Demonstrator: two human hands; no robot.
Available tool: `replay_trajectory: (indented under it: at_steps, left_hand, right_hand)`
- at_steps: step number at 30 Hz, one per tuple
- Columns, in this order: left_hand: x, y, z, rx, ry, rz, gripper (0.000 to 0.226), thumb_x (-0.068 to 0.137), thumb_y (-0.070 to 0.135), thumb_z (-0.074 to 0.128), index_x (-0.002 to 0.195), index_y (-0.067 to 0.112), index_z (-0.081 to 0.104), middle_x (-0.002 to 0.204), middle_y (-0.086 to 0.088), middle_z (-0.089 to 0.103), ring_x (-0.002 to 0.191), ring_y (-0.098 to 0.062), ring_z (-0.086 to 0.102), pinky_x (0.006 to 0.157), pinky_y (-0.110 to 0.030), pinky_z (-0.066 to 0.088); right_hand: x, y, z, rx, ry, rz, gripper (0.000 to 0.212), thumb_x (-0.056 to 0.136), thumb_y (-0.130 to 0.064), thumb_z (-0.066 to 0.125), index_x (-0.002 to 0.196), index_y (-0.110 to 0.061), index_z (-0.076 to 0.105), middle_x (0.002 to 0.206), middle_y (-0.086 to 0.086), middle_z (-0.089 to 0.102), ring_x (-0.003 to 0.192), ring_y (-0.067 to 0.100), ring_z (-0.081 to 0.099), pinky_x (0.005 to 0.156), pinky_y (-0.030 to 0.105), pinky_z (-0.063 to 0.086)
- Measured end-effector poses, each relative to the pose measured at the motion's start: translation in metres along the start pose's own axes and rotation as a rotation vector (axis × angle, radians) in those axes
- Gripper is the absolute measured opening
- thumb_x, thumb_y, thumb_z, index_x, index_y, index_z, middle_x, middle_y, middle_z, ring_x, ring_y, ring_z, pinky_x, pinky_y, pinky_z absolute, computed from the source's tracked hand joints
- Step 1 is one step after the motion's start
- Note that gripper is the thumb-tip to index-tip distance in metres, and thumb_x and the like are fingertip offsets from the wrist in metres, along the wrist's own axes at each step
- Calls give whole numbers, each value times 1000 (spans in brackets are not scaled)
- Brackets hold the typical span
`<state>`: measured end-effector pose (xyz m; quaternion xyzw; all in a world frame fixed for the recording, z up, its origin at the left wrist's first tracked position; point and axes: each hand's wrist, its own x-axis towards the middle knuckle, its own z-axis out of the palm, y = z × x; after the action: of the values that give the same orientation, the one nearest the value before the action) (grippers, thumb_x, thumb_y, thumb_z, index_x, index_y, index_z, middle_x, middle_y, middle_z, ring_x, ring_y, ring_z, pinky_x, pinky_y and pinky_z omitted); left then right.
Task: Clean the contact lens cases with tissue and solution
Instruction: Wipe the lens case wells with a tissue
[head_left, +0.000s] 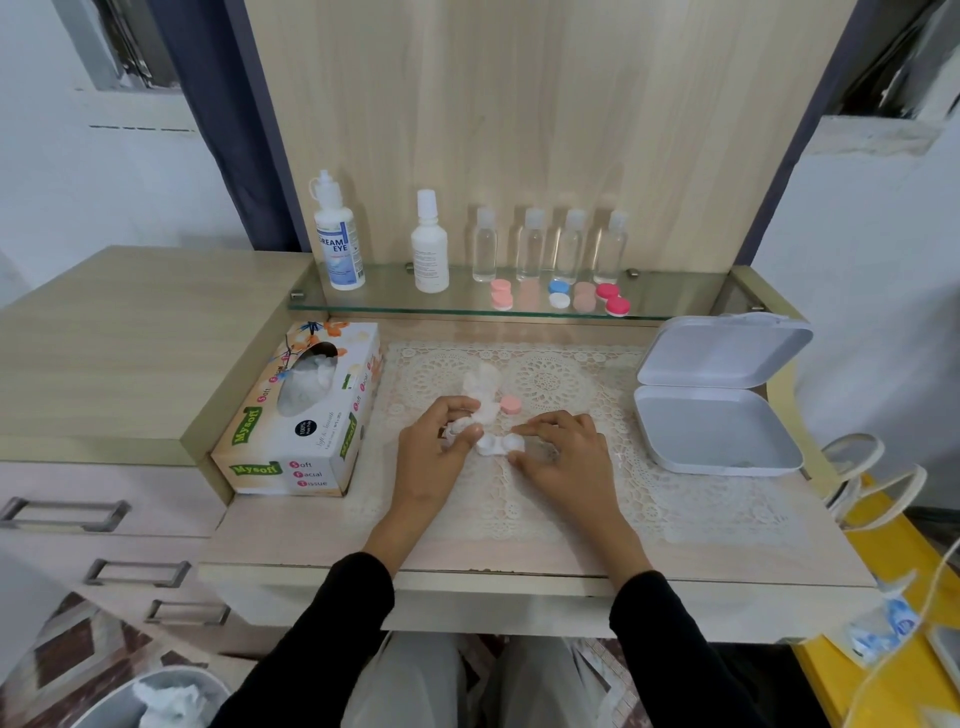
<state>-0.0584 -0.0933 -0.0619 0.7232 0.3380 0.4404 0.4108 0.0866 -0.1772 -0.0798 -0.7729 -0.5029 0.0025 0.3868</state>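
Pinching a crumpled wad of tissue (480, 395) between thumb and curled fingers, the left hand (436, 447) is bringing it down at the left cup of the white lens case (501, 444), which is lying on the lace mat (571, 374). Whether the paper is actually reaching into the well is hard to tell, since the fingers are covering it. The right hand (563, 460) is steadying the other cup, forefinger and thumb pinching it from either side while the remaining fingers are resting loosely on the mat. The likeliest mishap, as I am judging it, is the light case skidding or flipping from under the wiping fingers: smooth moulded plastic is sitting on openwork lace that could be bunching under a sideways push. Thin tissue is also liable to be shredding once wet, leaving lint in the shallow round wells. The loose pink cap (510, 404), lying just beyond the case beside the trailing paper, could be getting swept away. The tissue is looking soft and limp, the case glossy and rigid, two joined rounded cups, and the cap a small flat disc. The solution bottle (337, 234) is standing upright on the glass shelf (462, 304), well apart from both hands, and the tissue box (296, 415) is sitting just left of the mat.
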Motion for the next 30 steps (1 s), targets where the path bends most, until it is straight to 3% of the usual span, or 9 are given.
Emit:
replay_trajectory:
  at_steps: [7, 10, 14, 17, 20, 23, 26, 30]
  left_hand:
    - [-6, 6, 6, -75, -69, 71, 35, 82, 0, 68, 108, 21, 60, 104, 15, 65, 101, 4, 59, 88, -11, 43]
    - [-9, 9, 7, -105, -155, 83, 42, 82, 3, 70, 112, 28, 56, 103, 10, 66, 100, -2, 61, 88, -13, 45]
    - [-12, 11, 7, -98, -227, 74, 48, 81, 12, 74, 115, 36, 52, 98, 8, 68, 96, 0, 63, 84, -8, 43]
    - [-12, 11, 7, -143, -210, 76, 48, 80, 9, 74, 117, 32, 53, 101, 6, 67, 96, -5, 64, 83, -13, 47]
    - [-10, 8, 7, -145, -148, 84, 39, 84, 13, 70, 119, 21, 56, 109, 7, 65, 97, -8, 64, 81, -20, 51]
    - [-9, 0, 6, -42, -67, 114, 28, 94, 16, 58, 121, 16, 57, 110, 9, 64, 99, -6, 61, 84, -19, 49]
    - [-8, -8, 8, 128, -76, 107, 26, 92, 18, 60, 119, 17, 59, 113, 9, 63, 106, -10, 56, 86, -9, 39]
    - [-5, -14, 12, 300, -153, 119, 30, 79, 26, 74, 107, 20, 66, 108, 8, 62, 102, -13, 53, 91, -28, 39]
  right_hand:
    - [1, 0, -7, 277, 24, -33, 45, 80, -60, 55, 114, -34, 67, 106, -19, 63, 102, 3, 48, 89, 29, 39]
    - [0, -1, -9, 366, 53, -86, 38, 81, -54, 61, 111, -31, 68, 105, -17, 65, 103, 4, 52, 88, 23, 40]
    - [-1, -2, -10, 458, 68, -103, 15, 81, -33, 74, 90, -21, 73, 90, -12, 68, 89, 9, 61, 74, 16, 40]
    - [-2, -1, -12, 534, 37, -56, 6, 81, -20, 76, 86, -16, 73, 83, -8, 70, 75, 11, 62, 66, 14, 39]
    - [-3, -1, -13, 574, 55, -2, 2, 82, -14, 74, 85, -14, 73, 78, -7, 69, 68, 9, 58, 61, 22, 42]
    - [-3, -1, -17, 634, 192, 91, 4, 84, -11, 72, 86, -15, 71, 78, -7, 69, 69, 9, 61, 64, 24, 47]
    - [-3, -1, -21, 658, 314, 144, 5, 86, -11, 71, 86, -16, 69, 82, -8, 68, 73, 7, 62, 68, 25, 50]
    - [-4, -3, -18, 535, 311, 77, 9, 84, -10, 72, 85, -18, 67, 84, -8, 67, 72, 8, 62, 64, 22, 49]
